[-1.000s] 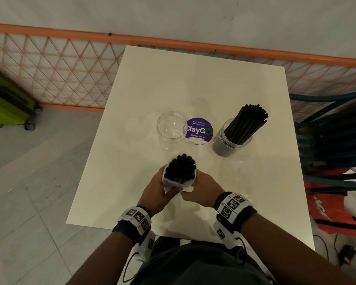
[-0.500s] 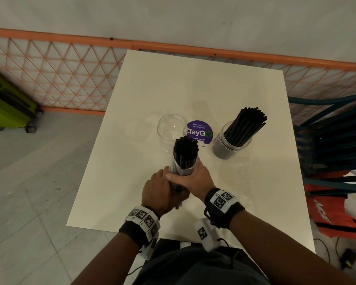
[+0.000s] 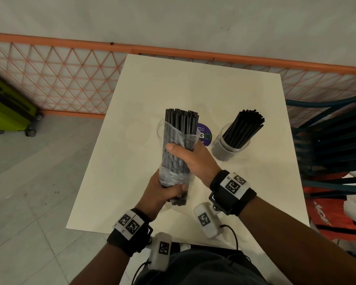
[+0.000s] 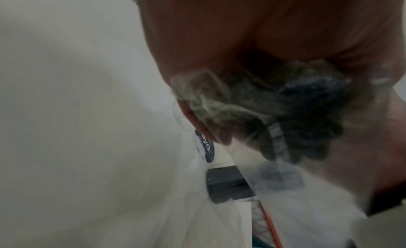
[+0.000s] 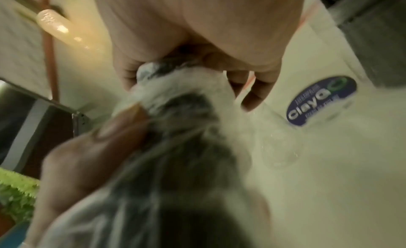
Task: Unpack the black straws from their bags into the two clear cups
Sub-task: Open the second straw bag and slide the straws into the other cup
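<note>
While both hands grip it, clear bag (image 3: 174, 153), black straws (image 3: 182, 120) protruding.

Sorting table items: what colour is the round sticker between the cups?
Purple with white lettering, sticker; clearest in the right wrist view.

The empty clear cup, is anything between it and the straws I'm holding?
Only the plastic bag, which sheathes most of the straw bundle. The right hand grips the middle, the left hand the bottom. The empty cup, just behind, looks unobstructed, though partly hidden.
</note>
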Available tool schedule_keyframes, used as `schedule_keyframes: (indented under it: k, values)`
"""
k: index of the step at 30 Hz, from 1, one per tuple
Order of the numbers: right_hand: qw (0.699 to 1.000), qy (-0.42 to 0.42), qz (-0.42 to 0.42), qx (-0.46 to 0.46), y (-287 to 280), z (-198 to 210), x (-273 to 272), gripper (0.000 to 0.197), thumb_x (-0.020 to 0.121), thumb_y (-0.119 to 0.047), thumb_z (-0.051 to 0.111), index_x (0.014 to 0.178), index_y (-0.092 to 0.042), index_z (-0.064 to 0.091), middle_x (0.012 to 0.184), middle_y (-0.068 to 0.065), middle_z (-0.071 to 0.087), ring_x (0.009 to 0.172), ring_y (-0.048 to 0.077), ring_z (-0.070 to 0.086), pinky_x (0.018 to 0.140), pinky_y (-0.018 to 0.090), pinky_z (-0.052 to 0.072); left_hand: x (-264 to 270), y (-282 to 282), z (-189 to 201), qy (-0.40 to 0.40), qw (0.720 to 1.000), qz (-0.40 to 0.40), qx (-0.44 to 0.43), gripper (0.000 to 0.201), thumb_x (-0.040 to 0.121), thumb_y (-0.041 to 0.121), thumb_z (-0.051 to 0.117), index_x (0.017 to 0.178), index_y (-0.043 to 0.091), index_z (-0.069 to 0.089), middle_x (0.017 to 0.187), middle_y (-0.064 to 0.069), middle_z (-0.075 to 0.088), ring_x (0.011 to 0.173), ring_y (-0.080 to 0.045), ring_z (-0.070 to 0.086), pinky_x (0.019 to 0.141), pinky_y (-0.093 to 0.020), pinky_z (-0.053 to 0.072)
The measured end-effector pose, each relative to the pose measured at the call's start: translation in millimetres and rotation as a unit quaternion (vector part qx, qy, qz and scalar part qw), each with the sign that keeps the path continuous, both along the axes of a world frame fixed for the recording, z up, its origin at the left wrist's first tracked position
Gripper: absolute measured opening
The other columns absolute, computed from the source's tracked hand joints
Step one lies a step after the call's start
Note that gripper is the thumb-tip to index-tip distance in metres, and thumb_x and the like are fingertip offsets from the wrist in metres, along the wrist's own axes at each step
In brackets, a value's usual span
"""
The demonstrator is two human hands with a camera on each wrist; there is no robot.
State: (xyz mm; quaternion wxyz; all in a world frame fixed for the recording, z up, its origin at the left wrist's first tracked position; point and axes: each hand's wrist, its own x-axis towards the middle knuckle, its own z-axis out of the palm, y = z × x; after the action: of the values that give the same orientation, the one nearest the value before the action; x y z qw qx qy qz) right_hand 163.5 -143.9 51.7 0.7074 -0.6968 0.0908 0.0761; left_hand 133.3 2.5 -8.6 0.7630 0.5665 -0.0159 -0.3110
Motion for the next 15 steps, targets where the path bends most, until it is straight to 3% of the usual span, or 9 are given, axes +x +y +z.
schedule_keyframes:
  k: [3, 5, 7, 8, 9, 11, 12, 13, 15]
  values:
    - [0.994, -0.014, 0.068, -0.087, -13, 15, 6, 0.034, 0.094, -0.040, 0.062, 0.125, -0.026, 0.062, 0.116, -0.006, 0.072, 0.105, 0.007, 0.069, 0.093, 0.030, 0.054, 9, 6, 3, 0.015, 0.999, -0.032, -0.022, 0.035, 0.070, 0.022, 0.081, 0.095, 0.003, 0.065, 0.065, -0.014, 0.063, 0.050, -0.026, 0.056, 0.051, -0.031, 0.045]
    - [0.984, -0.026, 0.081, -0.158, -28, 19, 9, 0.049, 0.092, -0.052, 0.055, 0.134, -0.027, 0.051, 0.124, -0.008, 0.065, 0.108, 0.007, 0.065, 0.093, 0.035, 0.054, 15, 13, 5, 0.038, 0.998, -0.029, -0.046, 0.048, 0.064, 0.024, 0.087, 0.101, 0.001, 0.065, 0.069, -0.014, 0.066, 0.050, -0.027, 0.058, 0.048, -0.030, 0.047]
    - [0.961, -0.083, 0.064, -0.257, -44, 21, 11, 0.063, 0.094, -0.051, 0.051, 0.149, -0.025, 0.033, 0.140, -0.005, 0.053, 0.115, 0.010, 0.060, 0.096, 0.040, 0.053, 23, 20, 11, 0.050, 0.997, -0.017, -0.054, 0.071, 0.054, 0.033, 0.094, 0.109, 0.000, 0.063, 0.076, -0.011, 0.071, 0.056, -0.024, 0.065, 0.050, -0.030, 0.051]
    - [0.929, -0.136, 0.064, -0.339, -52, 22, 11, 0.067, 0.094, -0.043, 0.051, 0.153, -0.023, 0.027, 0.146, -0.002, 0.046, 0.121, 0.015, 0.057, 0.098, 0.043, 0.051, 27, 23, 14, 0.048, 0.997, -0.012, -0.053, 0.079, 0.050, 0.034, 0.096, 0.113, 0.000, 0.062, 0.081, -0.010, 0.073, 0.061, -0.022, 0.068, 0.052, -0.030, 0.054]
    - [0.868, -0.199, 0.074, -0.449, -57, 24, 12, 0.072, 0.090, -0.034, 0.053, 0.154, -0.022, 0.024, 0.152, 0.003, 0.040, 0.128, 0.021, 0.051, 0.101, 0.048, 0.048, 31, 27, 17, 0.049, 0.997, -0.010, -0.053, 0.082, 0.049, 0.031, 0.096, 0.116, 0.000, 0.061, 0.086, -0.009, 0.075, 0.066, -0.022, 0.071, 0.055, -0.030, 0.055]
    - [0.695, -0.312, 0.119, -0.636, -59, 25, 16, 0.082, 0.080, -0.021, 0.055, 0.155, -0.024, 0.022, 0.160, 0.009, 0.032, 0.141, 0.035, 0.039, 0.110, 0.058, 0.035, 40, 34, 25, 0.057, 0.997, -0.011, -0.052, 0.073, 0.051, 0.021, 0.090, 0.116, 0.003, 0.062, 0.092, -0.007, 0.077, 0.077, -0.022, 0.074, 0.063, -0.031, 0.059]
    - [0.631, -0.342, 0.149, -0.680, -57, 25, 18, 0.085, 0.078, -0.019, 0.055, 0.156, -0.026, 0.022, 0.162, 0.009, 0.028, 0.145, 0.039, 0.032, 0.113, 0.062, 0.028, 44, 36, 28, 0.057, 0.997, -0.018, -0.044, 0.071, 0.051, 0.021, 0.089, 0.116, 0.006, 0.063, 0.097, -0.008, 0.078, 0.084, -0.023, 0.074, 0.068, -0.032, 0.060]
    - [0.594, -0.358, 0.173, -0.699, -54, 23, 22, 0.086, 0.077, -0.020, 0.057, 0.156, -0.028, 0.022, 0.163, 0.009, 0.025, 0.148, 0.042, 0.026, 0.114, 0.064, 0.022, 48, 37, 33, 0.056, 0.997, -0.036, -0.032, 0.072, 0.052, 0.024, 0.090, 0.117, 0.007, 0.064, 0.103, -0.009, 0.077, 0.091, -0.025, 0.073, 0.074, -0.035, 0.059]
    - [0.564, -0.392, 0.201, -0.698, -42, 20, 30, 0.080, 0.082, -0.028, 0.059, 0.155, -0.030, 0.026, 0.163, 0.007, 0.026, 0.149, 0.043, 0.022, 0.115, 0.067, 0.017, 53, 36, 44, 0.047, 0.995, -0.084, -0.001, 0.068, 0.061, 0.025, 0.085, 0.122, 0.003, 0.063, 0.113, -0.017, 0.072, 0.104, -0.034, 0.067, 0.088, -0.042, 0.055]
